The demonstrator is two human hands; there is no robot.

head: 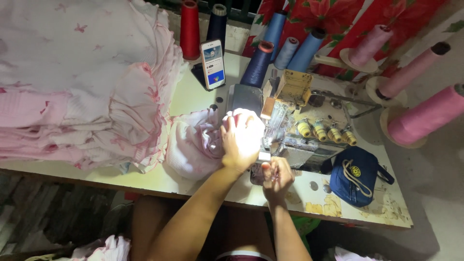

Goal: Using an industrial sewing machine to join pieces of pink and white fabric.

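Note:
My left hand [240,142] presses down on a bunched piece of pale pink fabric [193,145] just left of the sewing machine [295,121], under a bright lamp glare. My right hand [275,176] is curled at the front of the machine bed, its fingers pinching what looks like the fabric's edge; the glare and the fingers hide what is inside. The needle area sits between the two hands, partly washed out by light.
A tall stack of pink and white ruffled garments [77,82] fills the table's left. A phone [213,64] stands propped behind. Thread cones [190,29] line the back, and pink cones [425,116] stand at the right. A blue pouch [357,176] lies near the table's front right.

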